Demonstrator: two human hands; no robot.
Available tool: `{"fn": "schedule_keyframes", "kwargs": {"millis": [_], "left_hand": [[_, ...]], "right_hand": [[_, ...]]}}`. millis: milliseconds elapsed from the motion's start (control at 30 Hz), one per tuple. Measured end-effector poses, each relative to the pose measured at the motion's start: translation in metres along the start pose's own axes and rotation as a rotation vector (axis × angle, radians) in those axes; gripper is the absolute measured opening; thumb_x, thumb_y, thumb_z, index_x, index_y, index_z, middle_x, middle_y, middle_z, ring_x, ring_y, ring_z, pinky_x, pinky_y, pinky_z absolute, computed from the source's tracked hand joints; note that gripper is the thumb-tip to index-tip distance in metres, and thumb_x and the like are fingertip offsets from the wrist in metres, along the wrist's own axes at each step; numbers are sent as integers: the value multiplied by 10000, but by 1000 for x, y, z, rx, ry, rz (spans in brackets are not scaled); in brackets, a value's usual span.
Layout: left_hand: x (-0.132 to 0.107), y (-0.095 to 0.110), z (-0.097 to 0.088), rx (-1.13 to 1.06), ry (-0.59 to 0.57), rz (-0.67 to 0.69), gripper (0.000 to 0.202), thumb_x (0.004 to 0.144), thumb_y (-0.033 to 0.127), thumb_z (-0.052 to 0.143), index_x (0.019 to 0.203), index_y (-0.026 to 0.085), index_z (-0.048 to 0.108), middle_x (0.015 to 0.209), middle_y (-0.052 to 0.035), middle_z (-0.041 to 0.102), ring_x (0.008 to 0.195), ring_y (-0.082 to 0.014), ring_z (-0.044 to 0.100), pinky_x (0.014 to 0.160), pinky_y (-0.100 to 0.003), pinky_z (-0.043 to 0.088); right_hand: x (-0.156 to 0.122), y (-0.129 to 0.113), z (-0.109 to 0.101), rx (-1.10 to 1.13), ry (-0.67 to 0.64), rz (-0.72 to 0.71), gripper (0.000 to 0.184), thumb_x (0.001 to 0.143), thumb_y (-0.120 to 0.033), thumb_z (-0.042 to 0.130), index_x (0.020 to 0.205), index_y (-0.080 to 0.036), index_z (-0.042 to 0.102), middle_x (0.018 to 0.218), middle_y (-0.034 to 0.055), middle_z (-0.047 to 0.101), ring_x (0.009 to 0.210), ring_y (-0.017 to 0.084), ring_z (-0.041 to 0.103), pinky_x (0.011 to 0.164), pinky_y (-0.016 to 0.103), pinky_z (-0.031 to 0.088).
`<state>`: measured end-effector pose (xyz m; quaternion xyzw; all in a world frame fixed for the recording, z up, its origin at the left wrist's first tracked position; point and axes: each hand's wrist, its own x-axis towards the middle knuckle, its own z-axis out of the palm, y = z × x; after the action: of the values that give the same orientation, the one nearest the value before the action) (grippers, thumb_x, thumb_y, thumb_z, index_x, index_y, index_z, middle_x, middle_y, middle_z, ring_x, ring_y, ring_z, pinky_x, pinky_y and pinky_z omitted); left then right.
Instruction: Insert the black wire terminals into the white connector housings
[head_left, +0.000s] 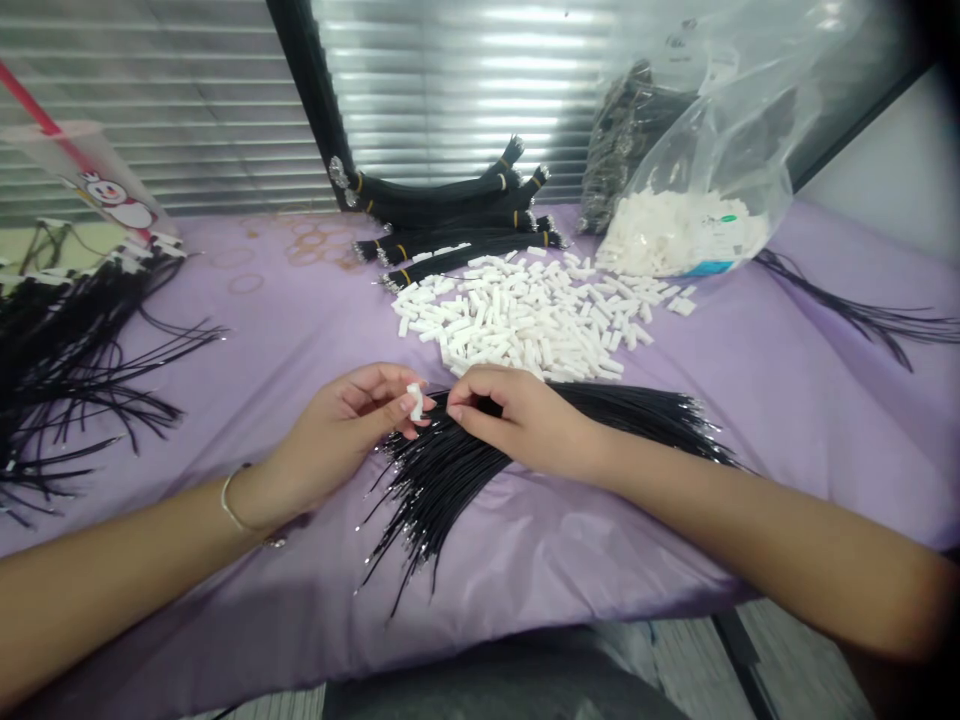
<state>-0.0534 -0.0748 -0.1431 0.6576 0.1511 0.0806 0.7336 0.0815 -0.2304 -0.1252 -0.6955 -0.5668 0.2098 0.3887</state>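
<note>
Between the thumb and fingers of my left hand [349, 418] is a small white plastic connector housing [415, 402]. Close by on the right, my right hand [525, 420] is pinched closed above the wires; whatever its fingertips hold is too small to make out. Under both hands a thick bundle of black wires [442, 490] with shiny metal tips fans out across the purple cloth [300, 600]. Just beyond the hands lies a heap of loose white connector housings [532, 320].
Tied black wire bundles [450, 205] lie at the back near rubber bands [315, 243]. A clear bag of white pieces [675, 235] stands back right. Wires with white connectors [67, 340] and a cup [112, 185] are at left; loose wires [847, 295] lie right.
</note>
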Motion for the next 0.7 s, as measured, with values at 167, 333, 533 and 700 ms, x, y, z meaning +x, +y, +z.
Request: {"fn": "schedule_keyframes", "kwargs": {"millis": [167,333,533,700], "left_hand": [[-2,5,4,132,-35,37,132,784,227,654,908,182,655,798,-18,656,658,-95,566,643,-196,472],[-2,8,6,190,-48,63,99,793,216,645,881,171,655,756,-3,643,634,-73,562,624,-164,469],[0,3,2,129,-55,35,131,805,234,635,921,175,629,792,4,650,666,-70,583,639,-151,485],[0,5,4,130,-42,0,148,797,242,642,921,165,617,776,6,645,647,-68,582,628,-149,485]], "right_hand": [[-1,0,2,-17,-16,-6,95,824,-171,523,754,-148,583,725,0,548,684,96,488,648,229,375],[0,-1,5,23,10,59,63,773,-123,545,717,-141,569,706,-15,535,647,80,479,612,211,366],[0,0,4,60,25,72,94,801,-155,534,716,-136,569,694,-19,529,642,78,473,602,211,360],[0,-1,4,26,13,36,98,787,-115,540,699,-127,580,679,-17,536,641,74,478,620,207,364]]}}
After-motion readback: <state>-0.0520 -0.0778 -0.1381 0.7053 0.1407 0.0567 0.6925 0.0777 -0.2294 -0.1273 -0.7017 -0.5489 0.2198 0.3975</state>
